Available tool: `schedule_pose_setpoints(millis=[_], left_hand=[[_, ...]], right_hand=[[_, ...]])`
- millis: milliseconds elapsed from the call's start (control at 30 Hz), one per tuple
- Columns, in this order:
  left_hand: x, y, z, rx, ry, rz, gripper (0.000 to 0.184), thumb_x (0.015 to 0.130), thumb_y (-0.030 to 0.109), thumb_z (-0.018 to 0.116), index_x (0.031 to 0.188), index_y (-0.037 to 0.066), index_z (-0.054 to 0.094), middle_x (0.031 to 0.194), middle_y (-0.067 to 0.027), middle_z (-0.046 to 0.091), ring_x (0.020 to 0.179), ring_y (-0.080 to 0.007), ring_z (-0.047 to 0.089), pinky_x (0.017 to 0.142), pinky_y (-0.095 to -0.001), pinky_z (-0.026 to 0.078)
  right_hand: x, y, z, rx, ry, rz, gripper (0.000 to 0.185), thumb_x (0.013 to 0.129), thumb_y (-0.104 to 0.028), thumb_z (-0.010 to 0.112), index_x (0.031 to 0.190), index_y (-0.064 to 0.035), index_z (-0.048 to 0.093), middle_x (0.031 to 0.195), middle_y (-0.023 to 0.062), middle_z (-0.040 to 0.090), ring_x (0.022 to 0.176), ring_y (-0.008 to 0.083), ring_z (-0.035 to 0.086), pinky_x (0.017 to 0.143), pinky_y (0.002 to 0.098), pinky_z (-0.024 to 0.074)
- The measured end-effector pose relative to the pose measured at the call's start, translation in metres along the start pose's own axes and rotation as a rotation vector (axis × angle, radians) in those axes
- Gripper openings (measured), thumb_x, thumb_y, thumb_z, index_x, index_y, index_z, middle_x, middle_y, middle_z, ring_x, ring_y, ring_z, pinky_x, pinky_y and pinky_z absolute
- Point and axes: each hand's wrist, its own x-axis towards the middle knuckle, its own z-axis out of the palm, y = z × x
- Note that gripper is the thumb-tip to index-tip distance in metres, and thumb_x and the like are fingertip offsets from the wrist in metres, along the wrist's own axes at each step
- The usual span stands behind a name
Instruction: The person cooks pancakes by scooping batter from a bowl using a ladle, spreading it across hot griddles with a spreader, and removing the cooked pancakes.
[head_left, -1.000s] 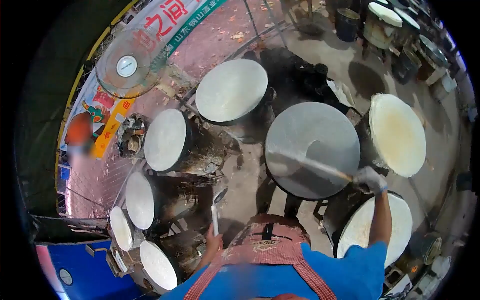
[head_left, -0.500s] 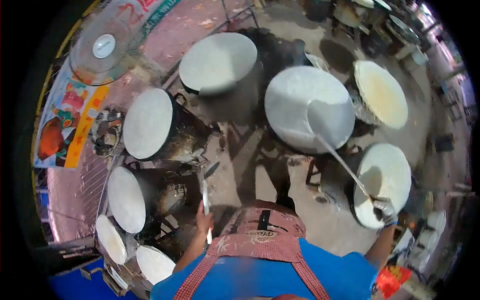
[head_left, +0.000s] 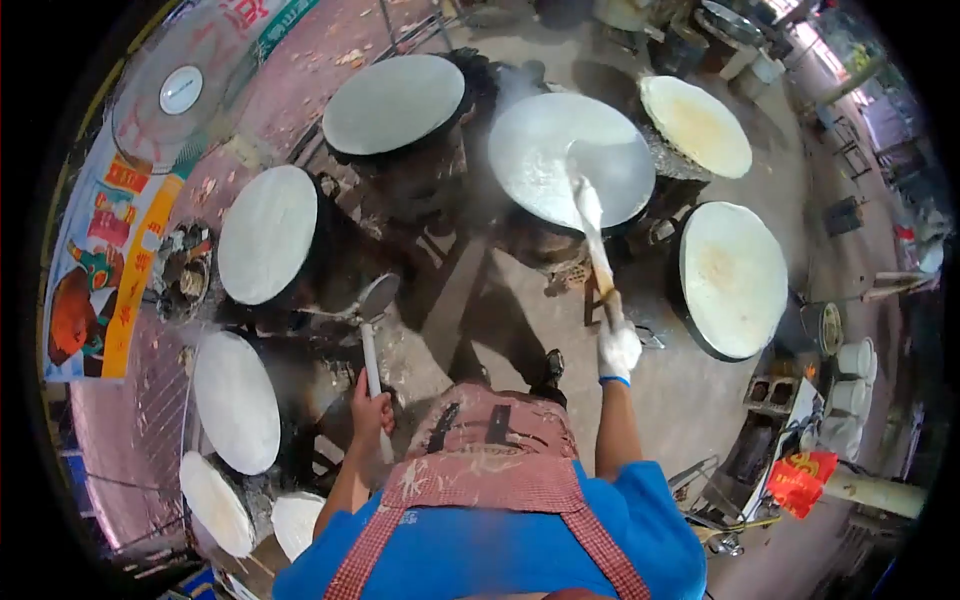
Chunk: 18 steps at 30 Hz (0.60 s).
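My right hand [head_left: 619, 352], in a white glove, is closed around a long wooden-handled spreader [head_left: 598, 252] coated in white batter. The spreader's far end lies on the round griddle [head_left: 632, 200] ahead. Wet white batter [head_left: 525, 160] covers the griddle's left and far parts, while grey metal shows at the right. Bare and at lower left, my left hand [head_left: 373, 408] grips the pale handle of a ladle [head_left: 378, 297] with a round, shallow head. The ladle's head is raised away from me, near a griddle stove on the left.
Several round griddles stand around me, covered with pale sheets, such as the left one [head_left: 268, 235] and the right one [head_left: 735, 280]. A large fan [head_left: 180, 90] and a food banner [head_left: 105, 270] are at left. A red bag [head_left: 802, 482] and white buckets [head_left: 852, 392] are at right.
My right hand has swung left and inward from beside the right griddle, turning the spreader more upright. The ladle in my left hand has tilted, showing its round head. The whole view has shifted.
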Motion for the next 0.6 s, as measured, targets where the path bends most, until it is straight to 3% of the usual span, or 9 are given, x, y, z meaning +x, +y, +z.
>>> schedule_pose_setpoints(millis=[67, 133, 167, 233, 300, 367, 467, 533, 600], left_hand=[[-0.001, -0.003, -0.003, -0.04, -0.031, -0.041, 0.074, 0.077, -0.004, 0.047, 0.14, 0.024, 0.019, 0.052, -0.001, 0.036, 0.033, -0.0103, 0.034, 0.028, -0.0271, 0.03], [-0.004, -0.007, -0.003, -0.142, -0.053, -0.101, 0.072, 0.078, -0.003, 0.046, 0.139, 0.026, 0.019, 0.053, -0.0008, 0.035, 0.033, -0.0103, 0.033, 0.028, -0.0269, 0.029], [-0.001, -0.011, -0.005, -0.266, -0.135, -0.116, 0.065, 0.082, 0.002, 0.043, 0.137, 0.028, 0.019, 0.052, -0.001, 0.035, 0.033, -0.0105, 0.032, 0.028, -0.0271, 0.028], [0.003, -0.016, -0.006, -0.402, -0.19, -0.256, 0.048, 0.088, 0.013, 0.04, 0.131, 0.027, 0.025, 0.053, 0.0002, 0.035, 0.034, -0.0106, 0.031, 0.028, -0.0256, 0.027], [-0.005, -0.011, -0.006, -0.433, -0.207, -0.204, 0.012, 0.09, 0.024, 0.037, 0.102, 0.02, 0.035, 0.052, 0.0011, 0.034, 0.034, -0.0119, 0.031, 0.029, -0.0262, 0.027], [-0.01, -0.008, -0.002, -0.497, -0.278, -0.19, 0.032, 0.093, 0.035, 0.034, 0.072, 0.013, 0.045, 0.051, 0.002, 0.032, 0.035, -0.0133, 0.032, 0.03, -0.0269, 0.028], [0.003, -0.007, 0.002, -0.638, -0.575, -0.315, 0.037, 0.093, 0.037, 0.032, 0.067, 0.012, 0.042, 0.054, 0.0017, 0.033, 0.037, -0.0138, 0.034, 0.031, -0.0272, 0.029], [0.006, -0.025, 0.013, -0.783, -0.639, -0.463, 0.037, 0.093, 0.038, 0.032, 0.069, 0.012, 0.043, 0.055, 0.0016, 0.033, 0.038, -0.014, 0.035, 0.032, -0.0275, 0.029], [0.02, -0.021, 0.019, -0.927, -0.563, -0.619, 0.039, 0.093, 0.041, 0.033, 0.068, 0.013, 0.043, 0.052, 0.0017, 0.031, 0.038, -0.0142, 0.035, 0.032, -0.0283, 0.03]], right_hand=[[-0.001, -0.014, -0.004, 0.547, 0.035, 0.198, 0.036, 0.083, -0.025, 0.055, 0.118, -0.0169, 0.057, 0.081, 0.0174, 0.064, 0.066, 0.0288, 0.061, 0.061, 0.0393, 0.0475], [0.025, -0.028, 0.055, 0.697, 0.015, 0.234, 0.029, 0.076, -0.026, 0.063, 0.1, -0.0095, 0.066, 0.079, 0.0103, 0.065, 0.07, 0.0212, 0.06, 0.064, 0.0329, 0.0454], [0.037, -0.046, 0.08, 0.803, 0.097, -0.096, 0.03, 0.075, -0.03, 0.064, 0.097, -0.0099, 0.066, 0.081, 0.0134, 0.065, 0.073, 0.0255, 0.061, 0.066, 0.0334, 0.0449], [0.033, -0.059, 0.06, 0.471, -0.01, -0.028, 0.033, 0.077, -0.031, 0.061, 0.104, -0.0132, 0.065, 0.088, 0.0158, 0.064, 0.081, 0.0294, 0.061, 0.072, 0.0362, 0.0459], [0.042, -0.025, 0.035, 0.447, -0.082, 0.0, 0.034, 0.079, -0.032, 0.058, 0.109, -0.0151, 0.062, 0.092, 0.0159, 0.064, 0.084, 0.0295, 0.062, 0.075, 0.037, 0.0464], [0.048, 0.006, -0.011, 0.362, -0.07, 0.033, 0.034, 0.081, -0.033, 0.055, 0.11, -0.0159, 0.061, 0.093, 0.0164, 0.063, 0.084, 0.0292, 0.063, 0.074, 0.0371, 0.0471], [0.07, -0.01, -0.032, 0.543, 0.017, 0.192, 0.034, 0.081, -0.034, 0.056, 0.107, -0.0127, 0.062, 0.081, 0.02, 0.063, 0.074, 0.0314, 0.063, 0.066, 0.0395, 0.0479], [0.082, -0.034, -0.001, 0.596, 0.028, -0.015, 0.033, 0.08, -0.036, 0.056, 0.105, -0.0149, 0.063, 0.08, 0.0189, 0.063, 0.073, 0.0345, 0.062, 0.064, 0.0397, 0.0479], [0.069, -0.039, 0.021, 0.275, 0.002, -0.172, 0.032, 0.079, -0.038, 0.056, 0.102, -0.0176, 0.064, 0.085, 0.0161, 0.063, 0.077, 0.0355, 0.06, 0.068, 0.0388, 0.0477]])
